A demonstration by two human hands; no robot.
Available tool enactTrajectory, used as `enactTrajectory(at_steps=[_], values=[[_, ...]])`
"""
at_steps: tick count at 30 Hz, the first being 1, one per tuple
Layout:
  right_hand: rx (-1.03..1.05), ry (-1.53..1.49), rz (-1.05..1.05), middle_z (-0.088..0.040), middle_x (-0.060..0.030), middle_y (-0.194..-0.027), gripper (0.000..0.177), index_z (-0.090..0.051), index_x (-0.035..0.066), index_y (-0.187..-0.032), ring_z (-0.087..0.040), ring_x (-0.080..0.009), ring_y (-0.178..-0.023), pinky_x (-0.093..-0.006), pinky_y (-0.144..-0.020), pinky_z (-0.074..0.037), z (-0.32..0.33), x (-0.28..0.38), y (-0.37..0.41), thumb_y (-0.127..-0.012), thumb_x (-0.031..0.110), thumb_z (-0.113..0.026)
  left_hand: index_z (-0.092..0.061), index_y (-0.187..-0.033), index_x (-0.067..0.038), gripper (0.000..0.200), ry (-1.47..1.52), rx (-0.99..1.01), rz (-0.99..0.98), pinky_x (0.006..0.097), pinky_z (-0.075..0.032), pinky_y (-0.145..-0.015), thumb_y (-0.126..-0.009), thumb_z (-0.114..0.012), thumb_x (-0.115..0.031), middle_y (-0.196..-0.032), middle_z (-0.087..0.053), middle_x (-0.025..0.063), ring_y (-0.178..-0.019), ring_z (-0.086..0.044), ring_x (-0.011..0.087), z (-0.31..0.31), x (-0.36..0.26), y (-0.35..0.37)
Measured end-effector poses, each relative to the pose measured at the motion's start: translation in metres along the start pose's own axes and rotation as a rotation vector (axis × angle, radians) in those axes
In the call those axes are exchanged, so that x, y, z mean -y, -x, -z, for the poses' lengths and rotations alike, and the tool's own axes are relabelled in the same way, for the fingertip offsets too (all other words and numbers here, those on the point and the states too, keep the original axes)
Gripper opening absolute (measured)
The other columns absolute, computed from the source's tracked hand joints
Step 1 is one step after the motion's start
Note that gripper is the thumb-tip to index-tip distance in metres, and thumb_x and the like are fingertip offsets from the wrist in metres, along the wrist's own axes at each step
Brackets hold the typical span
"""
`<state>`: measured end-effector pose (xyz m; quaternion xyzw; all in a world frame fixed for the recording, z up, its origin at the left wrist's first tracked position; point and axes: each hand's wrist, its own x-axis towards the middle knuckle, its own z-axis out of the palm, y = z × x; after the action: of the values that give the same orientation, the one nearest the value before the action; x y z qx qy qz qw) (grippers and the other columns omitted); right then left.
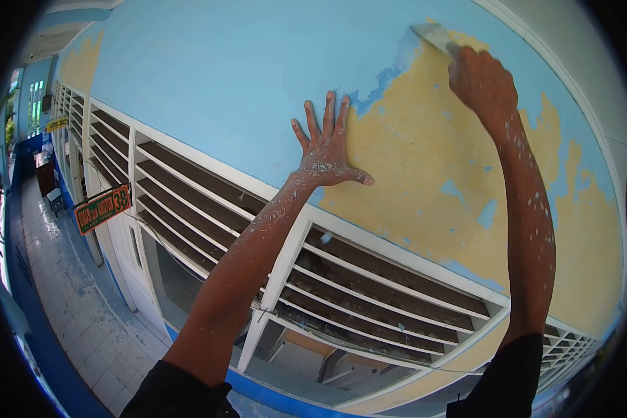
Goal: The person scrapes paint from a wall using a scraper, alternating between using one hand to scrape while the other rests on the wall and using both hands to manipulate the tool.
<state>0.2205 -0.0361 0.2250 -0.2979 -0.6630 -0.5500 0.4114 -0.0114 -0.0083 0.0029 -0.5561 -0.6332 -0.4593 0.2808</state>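
Note:
High on the wall, my right hand [485, 82] grips a paint scraper [435, 37] by its handle, which is mostly hidden in my fist. The scraper's wide blade lies at the edge between blue paint [258, 70] and a bared yellow patch [425, 139]. My left hand [325, 151] is spread flat against the wall, its fingers on blue paint and its thumb over the yellow. Ragged blue remnants [488, 214] cling within the yellow patch. Pale paint flecks cover both forearms.
Below the painted wall run white-framed louvre windows [383, 292], with flakes on the slats. A hanging sign [103, 209] juts out at left, with a smaller yellow sign [57, 124] beyond. A tiled corridor floor [83, 334] lies far below, strewn with pale bits.

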Motion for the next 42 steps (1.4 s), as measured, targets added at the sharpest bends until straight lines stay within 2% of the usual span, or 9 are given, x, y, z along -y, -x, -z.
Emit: enactTrajectory(at_steps=[6, 9, 15, 22, 27, 33, 36, 37, 42], values=[[-0.012, 0.031, 0.039, -0.073, -0.0163, -0.088, 0.020, -0.072, 0.010, -0.108, -0.074, -0.0374, -0.084, -0.0486, -0.074, -0.060, 0.017, 0.006, 0.050, -0.095, 0.022, -0.061, 0.007, -0.169, -0.014, 0.180, 0.003, 0.012, 0.011, 0.0848, 0.010, -0.111, -0.034, -0.088, -0.088, -0.174, 0.014, 0.0219, -0.153, 0.022, 0.0584, 0.002, -0.002, 0.001], [0.129, 0.025, -0.032, -0.073, -0.0153, -0.086, 0.022, -0.073, 0.012, -0.111, -0.075, -0.0360, -0.082, -0.0487, -0.072, -0.059, 0.026, 0.014, 0.063, -0.094, 0.020, -0.062, 0.007, -0.169, -0.014, 0.181, -0.016, -0.015, 0.030, 0.0842, 0.009, -0.111, -0.033, -0.087, -0.088, -0.174, 0.014, 0.0214, -0.153, 0.021, 0.0592, 0.002, -0.005, 0.000], [-0.031, -0.014, -0.047, -0.073, -0.0154, -0.085, 0.031, -0.073, 0.017, -0.120, -0.074, -0.0358, -0.079, -0.0492, -0.068, -0.059, -0.006, -0.009, 0.063, -0.091, 0.022, -0.065, 0.006, -0.169, -0.016, 0.180, 0.021, -0.005, 0.030, 0.0827, 0.011, -0.112, -0.033, -0.089, -0.085, -0.175, 0.015, 0.0192, -0.154, 0.022, 0.0561, 0.007, -0.008, 0.002], [0.105, 0.132, -0.402, -0.072, -0.0193, -0.081, 0.030, -0.072, 0.017, -0.123, -0.073, -0.0401, -0.076, -0.0524, -0.069, -0.060, 0.010, -0.102, 0.147, -0.096, 0.026, -0.062, 0.008, -0.169, -0.016, 0.180, -0.020, 0.001, 0.042, 0.0814, 0.012, -0.113, -0.034, -0.089, -0.086, -0.175, 0.017, 0.0185, -0.154, 0.024, 0.0545, 0.005, -0.009, 0.003], [0.100, 0.092, -0.442, -0.072, -0.0211, -0.084, 0.025, -0.073, 0.018, -0.117, -0.073, -0.0425, -0.077, -0.0519, -0.067, -0.060, 0.009, -0.136, 0.115, -0.097, 0.027, -0.062, 0.009, -0.169, -0.017, 0.181, -0.017, 0.006, 0.048, 0.0800, 0.014, -0.114, -0.034, -0.091, -0.084, -0.174, 0.018, 0.0178, -0.154, 0.024, 0.0538, 0.007, -0.011, 0.003], [0.164, 0.109, -0.425, -0.073, -0.0201, -0.087, 0.027, -0.074, 0.017, -0.118, -0.073, -0.0426, -0.081, -0.0511, -0.071, -0.060, 0.027, -0.121, 0.157, -0.097, 0.028, -0.061, 0.009, -0.169, -0.019, 0.179, -0.007, -0.021, 0.022, 0.0795, 0.013, -0.114, -0.035, -0.092, -0.082, -0.175, 0.017, 0.0171, -0.154, 0.024, 0.0537, 0.003, -0.010, 0.003], [0.059, 0.100, -0.417, -0.073, -0.0206, -0.086, 0.028, -0.073, 0.018, -0.120, -0.073, -0.0416, -0.081, -0.0515, -0.071, -0.060, 0.012, -0.137, 0.131, -0.096, 0.028, -0.062, 0.009, -0.169, -0.020, 0.179, 0.003, -0.024, 0.018, 0.0796, 0.013, -0.114, -0.035, -0.093, -0.081, -0.175, 0.017, 0.0171, -0.154, 0.024, 0.0537, 0.004, -0.010, 0.004], [0.161, 0.079, -0.478, -0.072, -0.0205, -0.085, 0.028, -0.073, 0.020, -0.121, -0.073, -0.0410, -0.080, -0.0515, -0.070, -0.060, 0.019, -0.136, 0.119, -0.096, 0.027, -0.062, 0.009, -0.169, -0.020, 0.179, 0.006, -0.023, 0.021, 0.0796, 0.014, -0.114, -0.035, -0.093, -0.081, -0.175, 0.017, 0.0171, -0.154, 0.024, 0.0537, 0.005, -0.011, 0.004], [0.121, 0.102, -0.416, -0.072, -0.0204, -0.084, 0.027, -0.073, 0.016, -0.117, -0.073, -0.0417, -0.080, -0.0517, -0.071, -0.060, 0.019, -0.131, 0.160, -0.096, 0.027, -0.060, 0.009, -0.169, -0.021, 0.178, 0.003, -0.022, 0.028, 0.0794, 0.014, -0.114, -0.036, -0.093, -0.081, -0.175, 0.017, 0.0171, -0.154, 0.024, 0.0538, 0.005, -0.013, 0.005]])
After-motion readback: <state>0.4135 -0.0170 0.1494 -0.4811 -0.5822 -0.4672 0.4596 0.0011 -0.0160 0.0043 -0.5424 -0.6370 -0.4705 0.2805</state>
